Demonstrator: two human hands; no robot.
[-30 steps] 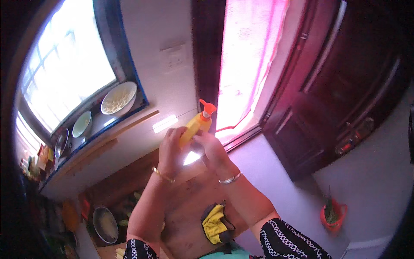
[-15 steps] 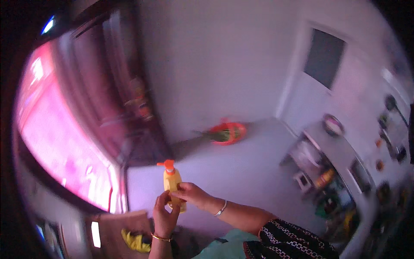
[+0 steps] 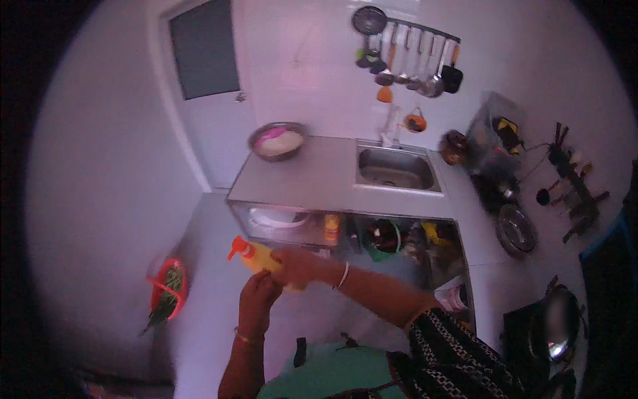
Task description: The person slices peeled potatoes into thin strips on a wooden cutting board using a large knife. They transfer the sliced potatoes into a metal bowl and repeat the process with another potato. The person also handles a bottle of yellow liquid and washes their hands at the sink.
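A yellow pump bottle [image 3: 261, 258] with an orange pump head is held up in front of me, tilted with its head toward the upper left. My right hand [image 3: 296, 267], a white bangle at its wrist, grips the bottle's body from the right. Close below it, my left hand [image 3: 258, 296] has its fingers closed, their tips meeting the bottle's lower side. Both hands hide much of the bottle's lower body.
Ahead stands a counter [image 3: 312, 178] bearing a metal bowl [image 3: 256, 147] and a sink [image 3: 392, 178]. Its open shelves hold a green basket [image 3: 385, 255]. Utensils hang from a wall rack [image 3: 425, 28]. On the left floor lies a red basket [image 3: 182, 284] with greens. A wok [image 3: 557, 326] sits at right.
My view has swung right, from the dark door and bright opening to the counter and sink. The pump bottle stays in my hands and now leans further over to the left.
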